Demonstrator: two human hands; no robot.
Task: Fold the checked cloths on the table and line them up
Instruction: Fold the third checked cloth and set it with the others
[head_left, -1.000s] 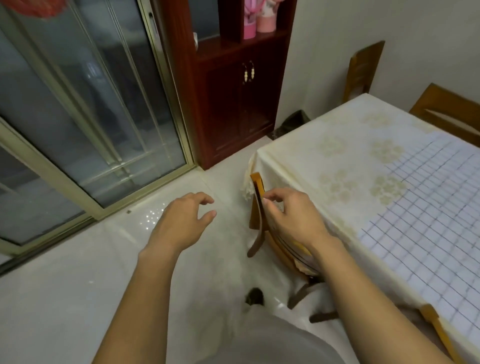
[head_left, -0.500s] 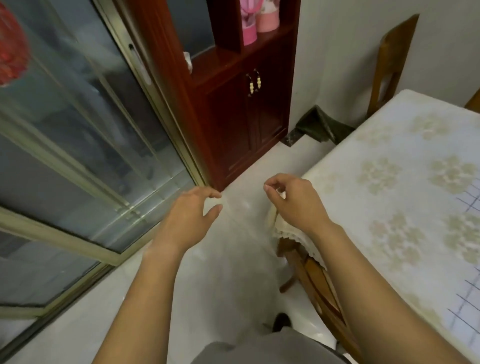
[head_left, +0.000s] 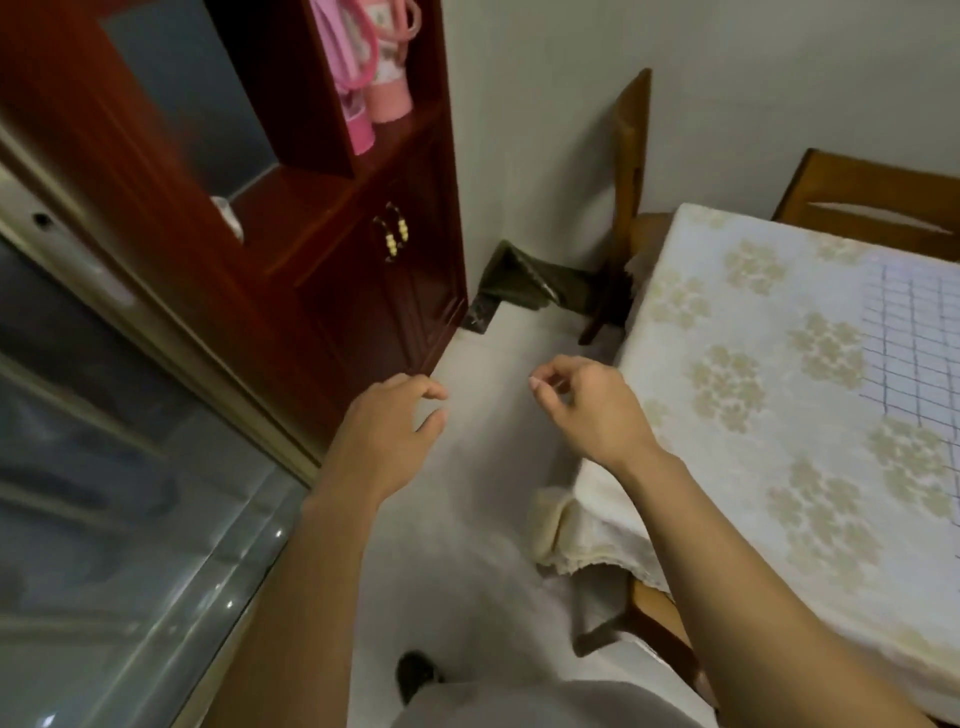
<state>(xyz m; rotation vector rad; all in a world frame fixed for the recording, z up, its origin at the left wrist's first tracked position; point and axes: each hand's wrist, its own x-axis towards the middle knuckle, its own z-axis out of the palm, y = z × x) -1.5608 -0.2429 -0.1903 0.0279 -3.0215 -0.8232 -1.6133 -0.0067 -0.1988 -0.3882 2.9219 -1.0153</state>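
A white cloth with a thin dark check (head_left: 914, 343) lies flat on the table (head_left: 753, 395) at the right edge of the view, only its near corner showing. The table wears a cream tablecloth with pale flower prints. My left hand (head_left: 387, 434) hovers over the floor left of the table, fingers curled and apart, holding nothing. My right hand (head_left: 589, 405) hangs just off the table's left edge, thumb and forefinger close together with nothing visible between them. Both hands are well left of the checked cloth.
A dark red wooden cabinet (head_left: 332, 249) stands at the left, with a glass sliding door (head_left: 119, 493) beside it. Wooden chairs sit at the table's far end (head_left: 626, 171), far right (head_left: 878, 208) and under its near corner (head_left: 660, 618). A dark bag (head_left: 524, 280) lies by the wall.
The view has swung right and forward along the table's left side. My right hand let go of the near chair's back and now hangs free; the left hand keeps its place beside it.
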